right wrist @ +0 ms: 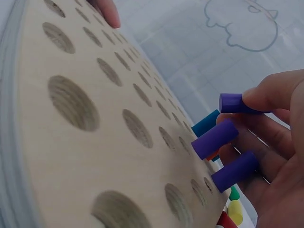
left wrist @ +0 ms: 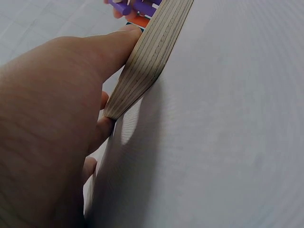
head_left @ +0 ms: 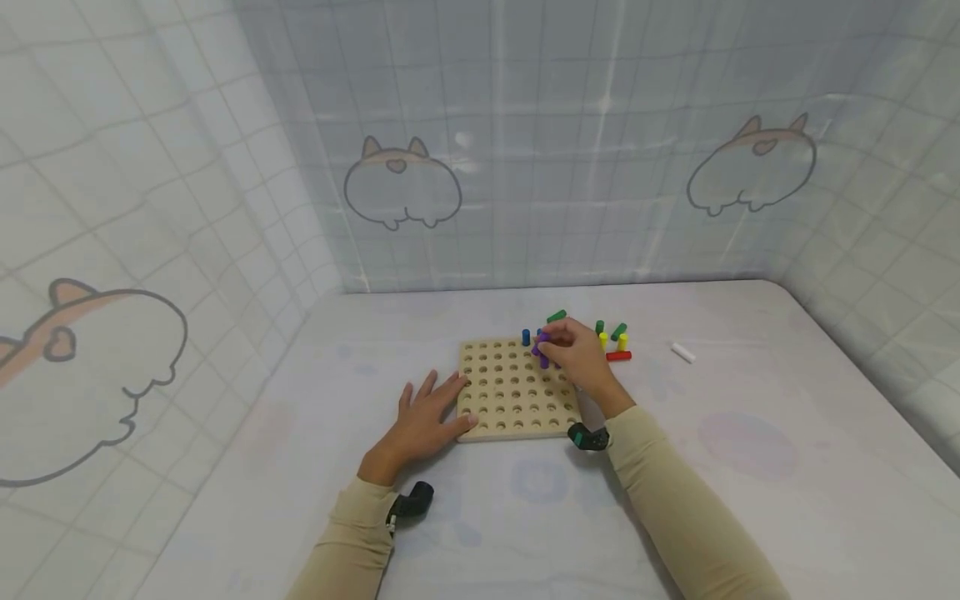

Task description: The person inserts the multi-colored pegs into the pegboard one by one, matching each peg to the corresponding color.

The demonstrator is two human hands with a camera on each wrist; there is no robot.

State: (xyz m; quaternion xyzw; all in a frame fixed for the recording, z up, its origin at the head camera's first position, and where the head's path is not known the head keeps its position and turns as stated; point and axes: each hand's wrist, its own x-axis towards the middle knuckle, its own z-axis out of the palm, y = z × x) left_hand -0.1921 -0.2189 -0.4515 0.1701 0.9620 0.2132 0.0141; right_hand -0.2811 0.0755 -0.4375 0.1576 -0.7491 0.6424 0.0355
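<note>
- A purple peg (right wrist: pixel 232 103) is pinched between the thumb and fingertips of the right hand (head_left: pixel 581 354); it is tilted against the upright pegs, above the far right part of the pegboard (head_left: pixel 517 436).
- Two more purple pegs (right wrist: pixel 214 138) are seated in the board just beside the fingers of the right hand.
- The wooden pegboard is touched along its left side by the left hand (head_left: pixel 429 421), whose fingers are spread wide; its thumb is laid over the near left corner, and no peg is held there.
- A blue peg (head_left: pixel 526 337) is set upright at the board's far edge, just left of the right hand's fingertips.
- A green peg (head_left: pixel 557 317) is laid on the surface (head_left: pixel 540 533) just beyond the right hand.
- Yellow pegs (head_left: pixel 622 342), further green pegs (head_left: pixel 619 332) and a red peg (head_left: pixel 618 356) are grouped just right of the right hand, partly hidden by it.
- A white peg (head_left: pixel 683 352) is left lying apart, farther right of that hand.
- Both forearms are covered by beige sleeves (head_left: pixel 675 500).
- The surface is backed, beyond both hands, by a grid-patterned curtain (head_left: pixel 555 208).
</note>
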